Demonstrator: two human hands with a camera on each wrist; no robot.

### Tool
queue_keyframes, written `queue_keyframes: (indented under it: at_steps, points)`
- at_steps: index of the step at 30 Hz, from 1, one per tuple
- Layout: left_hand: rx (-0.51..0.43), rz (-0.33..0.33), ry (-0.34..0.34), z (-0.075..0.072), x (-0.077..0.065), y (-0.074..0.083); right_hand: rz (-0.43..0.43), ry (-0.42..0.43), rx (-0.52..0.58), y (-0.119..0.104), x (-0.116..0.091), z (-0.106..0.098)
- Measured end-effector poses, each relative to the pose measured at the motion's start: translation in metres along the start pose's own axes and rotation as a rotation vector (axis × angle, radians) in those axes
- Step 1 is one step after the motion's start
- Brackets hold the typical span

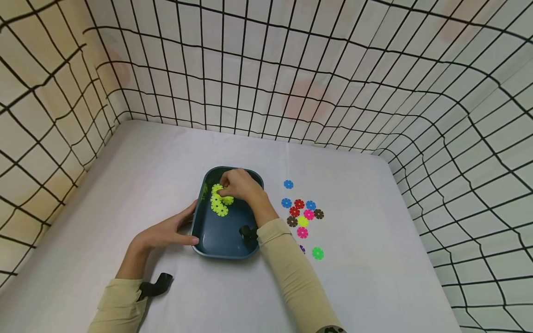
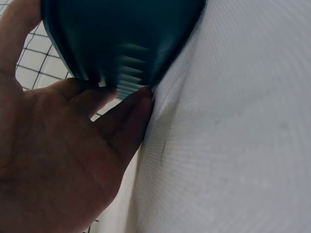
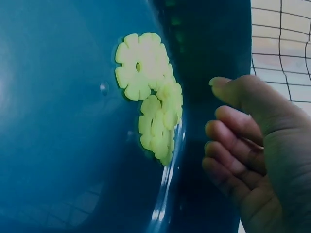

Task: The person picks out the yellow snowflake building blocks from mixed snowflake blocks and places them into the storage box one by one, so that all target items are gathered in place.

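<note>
A dark blue-green plastic tray (image 1: 225, 236) sits on the white cloth. My left hand (image 1: 168, 231) holds its left side, thumb on the rim; in the left wrist view the fingers (image 2: 129, 119) bear against the ribbed outer wall. Several yellow-green flower-shaped discs (image 1: 219, 203) lie in the tray, some overlapping, and they gather near the wall in the right wrist view. Over them reaches my right hand (image 1: 242, 185), its fingers loosely bent. From the right wrist, the fingertips (image 3: 221, 126) stand apart from the discs, and I see nothing between them.
Right of the tray, several loose flower-shaped discs lie scattered on the cloth (image 1: 370, 222): blue (image 1: 288, 184), red (image 1: 299, 204), pink (image 1: 302, 232), brown (image 1: 292, 221), yellow (image 1: 303, 221), green (image 1: 318, 253) and a partly hidden purple one (image 1: 302, 249). Black wire mesh (image 1: 258, 69) stands around the surface.
</note>
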State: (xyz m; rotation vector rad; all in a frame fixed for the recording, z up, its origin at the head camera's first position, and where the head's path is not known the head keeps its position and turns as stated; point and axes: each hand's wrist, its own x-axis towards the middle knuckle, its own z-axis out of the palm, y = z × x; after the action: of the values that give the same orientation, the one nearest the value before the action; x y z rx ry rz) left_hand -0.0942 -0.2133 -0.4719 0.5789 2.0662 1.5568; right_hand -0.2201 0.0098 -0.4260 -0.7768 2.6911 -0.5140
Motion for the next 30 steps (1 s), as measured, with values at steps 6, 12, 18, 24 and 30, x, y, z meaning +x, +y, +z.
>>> queue_keyframes:
  at_steps: [6,12,18,24,30]
  points:
    - [0.012,-0.006,-0.001,0.001,0.002,0.001,-0.021,0.022,-0.009,-0.002,-0.002,-0.005]
    - [0.018,-0.014,0.007,0.001,0.001,0.0,-0.059,0.049,0.02,-0.009,-0.01,-0.017]
    - [0.019,-0.026,0.015,0.001,0.0,0.001,-0.099,0.099,0.04,-0.015,-0.024,-0.032]
    - [0.04,-0.033,0.027,0.002,0.0,0.0,-0.105,0.13,0.075,-0.016,-0.042,-0.045]
    - [0.053,-0.031,0.029,0.004,0.001,-0.001,-0.102,0.165,0.084,-0.01,-0.058,-0.05]
